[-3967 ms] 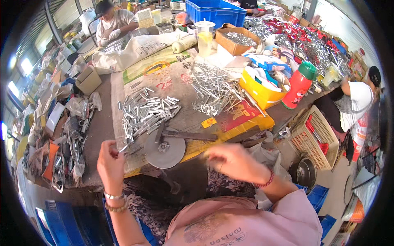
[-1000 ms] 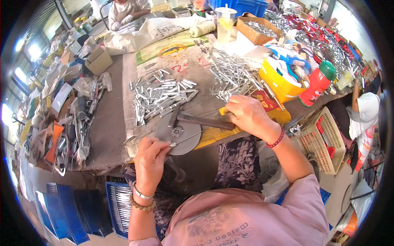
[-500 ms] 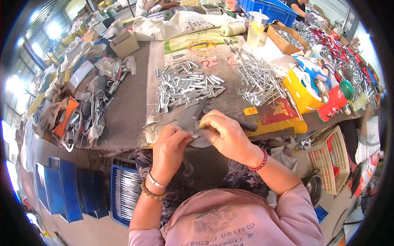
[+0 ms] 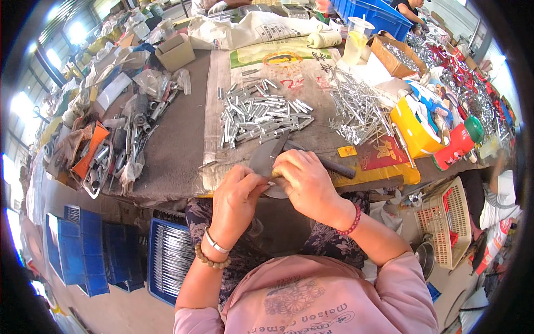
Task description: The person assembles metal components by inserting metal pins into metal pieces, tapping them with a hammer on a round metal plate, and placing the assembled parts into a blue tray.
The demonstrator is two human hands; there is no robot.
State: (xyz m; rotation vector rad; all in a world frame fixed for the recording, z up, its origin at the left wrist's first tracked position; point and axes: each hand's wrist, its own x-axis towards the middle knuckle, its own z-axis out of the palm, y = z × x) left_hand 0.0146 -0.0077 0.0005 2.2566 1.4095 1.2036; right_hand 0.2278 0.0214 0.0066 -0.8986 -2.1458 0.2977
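My left hand [image 4: 236, 196] and my right hand [image 4: 307, 181] meet fingertip to fingertip above the near edge of the bench. Both are closed in a pinch around a small silver metal part [image 4: 271, 183], mostly hidden by the fingers. Just beyond them is a dark rounded metal plate [image 4: 260, 161]. A hammer [image 4: 337, 167] lies against it, its dark handle passing behind my right hand. Farther back lies a heap of short silver metal tubes [image 4: 261, 117]. Right of that is a pile of thin metal rods [image 4: 359, 108].
Bagged tools and metal parts [image 4: 119, 139] crowd the left of the bench. At the right stand a yellow container [image 4: 414, 131], a red canister with a green lid [image 4: 459, 143] and a drink cup [image 4: 354, 44]. Below left, a blue bin [image 4: 169, 259] holds rods; a beige basket [image 4: 445, 222] stands below right.
My fingertips have drawn closer together, and the small metal part shows less than before. The whole view has shifted slightly. The hammer and the heaps look unmoved on the bench.
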